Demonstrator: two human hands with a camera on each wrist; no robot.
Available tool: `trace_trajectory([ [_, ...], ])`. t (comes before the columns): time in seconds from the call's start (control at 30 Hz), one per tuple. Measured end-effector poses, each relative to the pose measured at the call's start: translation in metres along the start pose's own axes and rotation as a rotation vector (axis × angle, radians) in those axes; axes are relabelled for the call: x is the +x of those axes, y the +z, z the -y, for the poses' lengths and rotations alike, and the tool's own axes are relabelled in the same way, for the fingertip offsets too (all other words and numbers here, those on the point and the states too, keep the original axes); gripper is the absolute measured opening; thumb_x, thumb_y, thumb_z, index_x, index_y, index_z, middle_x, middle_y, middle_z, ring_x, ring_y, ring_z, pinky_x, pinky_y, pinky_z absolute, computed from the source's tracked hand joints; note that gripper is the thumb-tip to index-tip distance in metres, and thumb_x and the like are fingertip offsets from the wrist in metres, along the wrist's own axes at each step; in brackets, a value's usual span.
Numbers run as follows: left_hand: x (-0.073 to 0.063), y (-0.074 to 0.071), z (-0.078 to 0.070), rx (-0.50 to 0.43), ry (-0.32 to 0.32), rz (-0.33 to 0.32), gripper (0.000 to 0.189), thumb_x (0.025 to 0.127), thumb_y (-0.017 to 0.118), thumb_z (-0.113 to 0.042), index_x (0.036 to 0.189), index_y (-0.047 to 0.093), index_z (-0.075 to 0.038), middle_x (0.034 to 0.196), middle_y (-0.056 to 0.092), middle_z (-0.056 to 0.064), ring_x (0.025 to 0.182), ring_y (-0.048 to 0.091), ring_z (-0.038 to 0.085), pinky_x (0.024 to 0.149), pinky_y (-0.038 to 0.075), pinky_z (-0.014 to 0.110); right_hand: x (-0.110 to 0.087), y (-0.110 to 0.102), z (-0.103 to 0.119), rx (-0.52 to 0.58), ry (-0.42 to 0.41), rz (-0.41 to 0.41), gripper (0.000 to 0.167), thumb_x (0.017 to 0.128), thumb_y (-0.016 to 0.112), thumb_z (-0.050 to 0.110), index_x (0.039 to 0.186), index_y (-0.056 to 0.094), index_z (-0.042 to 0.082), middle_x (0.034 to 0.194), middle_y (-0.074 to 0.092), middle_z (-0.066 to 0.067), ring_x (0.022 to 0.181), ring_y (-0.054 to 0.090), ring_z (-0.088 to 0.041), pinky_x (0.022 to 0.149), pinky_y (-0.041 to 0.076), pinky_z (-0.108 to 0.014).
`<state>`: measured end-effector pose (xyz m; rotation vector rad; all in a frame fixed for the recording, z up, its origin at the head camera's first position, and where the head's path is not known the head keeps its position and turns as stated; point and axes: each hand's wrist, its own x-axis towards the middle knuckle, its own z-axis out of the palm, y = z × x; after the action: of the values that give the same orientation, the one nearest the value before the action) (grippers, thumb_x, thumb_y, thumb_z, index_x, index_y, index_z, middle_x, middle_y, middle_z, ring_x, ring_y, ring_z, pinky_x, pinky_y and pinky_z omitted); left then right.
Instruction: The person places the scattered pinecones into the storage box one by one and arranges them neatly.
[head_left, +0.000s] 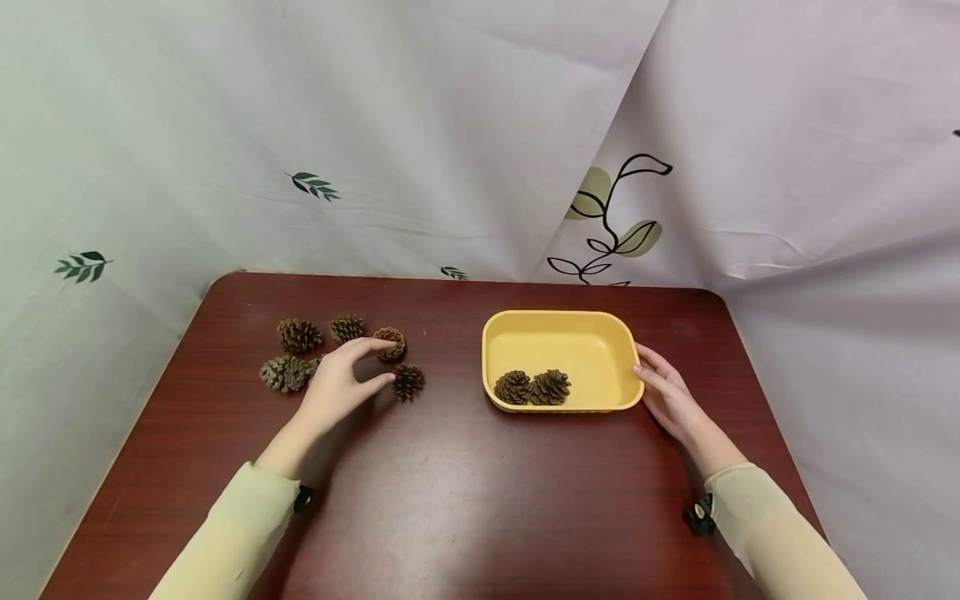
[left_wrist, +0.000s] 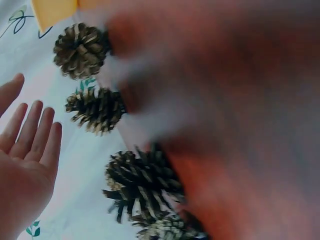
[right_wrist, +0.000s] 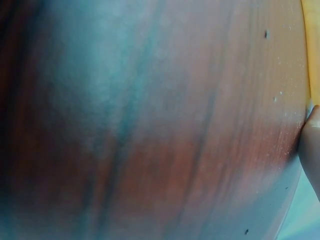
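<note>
My left hand [head_left: 341, 387] hovers over the pine cones on the left of the table, thumb and fingers spread apart. Its thumb tip overlaps one pine cone [head_left: 410, 382] in the head view, and its fingertips overlap another pine cone [head_left: 390, 354]. In the left wrist view the fingers [left_wrist: 37, 132] look straight, with nothing between them. My right hand [head_left: 671, 396] holds the right end of a yellow plastic container [head_left: 577, 342], thumb at the rim and fingers along the outer wall. Inside its near left corner lie two pine cones, one [head_left: 513, 387] beside the other [head_left: 551, 387].
More pine cones sit behind and left of my left hand: one [head_left: 299, 335], another [head_left: 347, 327] and a cluster [head_left: 285, 373] partly hidden by the hand. The dark red-brown table [head_left: 480, 500] has rounded far corners and meets a white patterned cloth [head_left: 420, 150].
</note>
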<state>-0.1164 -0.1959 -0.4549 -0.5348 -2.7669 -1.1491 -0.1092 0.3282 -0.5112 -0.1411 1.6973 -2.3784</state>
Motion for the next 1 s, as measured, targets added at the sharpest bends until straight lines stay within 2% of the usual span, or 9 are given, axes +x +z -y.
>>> trace_trajectory([
  [0.23, -0.016, 0.006, 0.008, 0.012, -0.083, -0.029, 0.049, 0.087, 0.087, -0.008, 0.134, 0.071, -0.007, 0.135, 0.071, 0.018, 0.127, 0.066, 0.041, 0.108, 0.053, 0.061, 0.000, -0.001, -0.001, -0.006, 0.001, 0.000, 0.043, 0.111, 0.037, -0.003, 0.138, 0.059, 0.024, 0.135, 0.067, 0.014, 0.122, 0.065, 0.001, 0.100, 0.056, -0.016],
  [0.4, -0.021, 0.014, 0.012, -0.032, -0.128, -0.032, 0.051, 0.086, 0.089, -0.011, 0.134, 0.071, -0.006, 0.131, 0.074, 0.018, 0.124, 0.067, 0.041, 0.107, 0.054, 0.060, 0.000, -0.001, -0.002, -0.003, -0.005, -0.006, 0.043, 0.111, 0.038, -0.003, 0.137, 0.060, 0.024, 0.134, 0.068, 0.013, 0.121, 0.065, 0.000, 0.100, 0.057, -0.016],
  [0.6, -0.028, 0.026, 0.018, -0.099, -0.181, -0.015, 0.053, 0.085, 0.089, -0.007, 0.134, 0.069, -0.003, 0.124, 0.077, 0.019, 0.115, 0.073, 0.039, 0.104, 0.058, 0.057, 0.001, -0.001, -0.001, 0.005, -0.003, -0.002, 0.045, 0.111, 0.036, -0.003, 0.137, 0.061, 0.024, 0.133, 0.069, 0.013, 0.120, 0.066, 0.000, 0.099, 0.057, -0.016],
  [0.77, -0.029, 0.032, 0.018, -0.143, -0.224, 0.009, 0.053, 0.087, 0.088, -0.007, 0.136, 0.068, -0.003, 0.127, 0.075, 0.021, 0.115, 0.074, 0.040, 0.103, 0.060, 0.054, 0.001, -0.001, -0.001, 0.012, -0.002, 0.002, 0.044, 0.111, 0.036, -0.003, 0.138, 0.060, 0.023, 0.134, 0.068, 0.011, 0.120, 0.066, -0.001, 0.098, 0.058, -0.017],
  [1.0, -0.025, 0.037, 0.018, -0.172, -0.264, 0.032, 0.054, 0.088, 0.087, -0.008, 0.138, 0.067, -0.002, 0.132, 0.073, 0.023, 0.118, 0.073, 0.041, 0.103, 0.060, 0.053, 0.000, -0.001, 0.000, 0.009, 0.005, -0.004, 0.045, 0.111, 0.036, -0.003, 0.137, 0.060, 0.024, 0.133, 0.069, 0.012, 0.119, 0.067, -0.001, 0.097, 0.058, -0.017],
])
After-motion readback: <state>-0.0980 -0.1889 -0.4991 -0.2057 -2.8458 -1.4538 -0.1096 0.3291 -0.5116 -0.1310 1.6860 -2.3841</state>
